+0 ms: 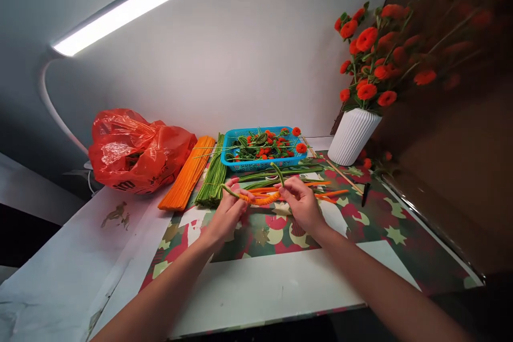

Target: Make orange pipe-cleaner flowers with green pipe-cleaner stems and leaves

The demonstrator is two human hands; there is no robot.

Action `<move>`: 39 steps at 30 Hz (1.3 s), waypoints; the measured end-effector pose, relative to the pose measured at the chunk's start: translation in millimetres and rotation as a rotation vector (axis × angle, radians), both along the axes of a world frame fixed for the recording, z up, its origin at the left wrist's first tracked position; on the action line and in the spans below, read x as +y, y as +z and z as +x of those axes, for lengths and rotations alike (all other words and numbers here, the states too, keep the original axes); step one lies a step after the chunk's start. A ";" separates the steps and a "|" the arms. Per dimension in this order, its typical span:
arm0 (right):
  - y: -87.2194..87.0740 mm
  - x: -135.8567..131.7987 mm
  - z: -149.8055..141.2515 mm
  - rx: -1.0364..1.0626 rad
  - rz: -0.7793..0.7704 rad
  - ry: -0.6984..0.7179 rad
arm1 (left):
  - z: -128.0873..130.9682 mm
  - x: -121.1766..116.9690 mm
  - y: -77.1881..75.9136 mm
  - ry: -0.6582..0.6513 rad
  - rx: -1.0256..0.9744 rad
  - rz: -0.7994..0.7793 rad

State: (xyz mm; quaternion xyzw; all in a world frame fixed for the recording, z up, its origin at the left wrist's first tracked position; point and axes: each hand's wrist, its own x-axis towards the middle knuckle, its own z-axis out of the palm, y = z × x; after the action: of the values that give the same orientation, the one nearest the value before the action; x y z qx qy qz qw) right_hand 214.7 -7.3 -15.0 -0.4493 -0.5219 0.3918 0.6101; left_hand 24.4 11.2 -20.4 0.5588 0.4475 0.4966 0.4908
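Between my two hands hangs a green pipe cleaner with an orange coiled stretch (pixel 265 200) along its middle, sagging in a shallow curve. My left hand (pixel 232 208) pinches one end, and a green tip sticks out to the upper left. At the other end my right hand (pixel 300 202) pinches it, with a green tip bent upward above the fingers. Loose orange pipe cleaners (pixel 332 193) and green pipe cleaners (pixel 256 175) lie on the patterned paper just behind my hands.
A blue basket (pixel 226 163) of small orange flowers stands behind. To its left are an orange bundle (pixel 186 176), a green bundle (pixel 212 173) and a red plastic bag (pixel 136 155). A white vase (pixel 353 136) of orange flowers stands right, near a small hammer-like tool (pixel 365 194). A lamp (pixel 148 5) hangs overhead.
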 end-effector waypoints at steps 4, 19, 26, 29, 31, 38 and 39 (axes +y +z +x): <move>3.5 -10.9 -5.6 -0.280 0.254 -0.066 | 3.5 -5.8 6.3 -0.099 -0.008 0.025; 10.1 -16.3 0.3 -0.630 0.640 -0.346 | 8.5 -20.5 17.0 -0.189 0.415 0.163; 5.8 -11.7 -1.4 -0.757 0.632 -0.132 | 11.0 -22.3 14.7 -0.355 0.459 0.252; 1.9 -8.6 -2.9 -0.878 0.630 -0.050 | 10.8 -24.0 16.5 -0.428 0.434 0.240; 1.3 -7.2 -3.4 -0.905 0.555 -0.081 | 9.5 -23.5 18.4 -0.362 0.385 0.192; -2.3 -7.8 -8.9 -0.510 0.177 -0.260 | 11.3 -24.1 13.5 -0.113 0.046 -0.076; -4.0 -7.9 -9.8 -0.445 0.122 -0.281 | 13.0 -25.5 11.4 -0.112 0.005 -0.116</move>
State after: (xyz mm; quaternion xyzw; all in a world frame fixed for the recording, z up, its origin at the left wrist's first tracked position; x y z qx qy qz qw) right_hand 205.0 -15.2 -19.0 -0.5549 -0.5985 0.1627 0.5545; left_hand 37.4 -14.3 -9.1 0.5549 0.4447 0.4401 0.5483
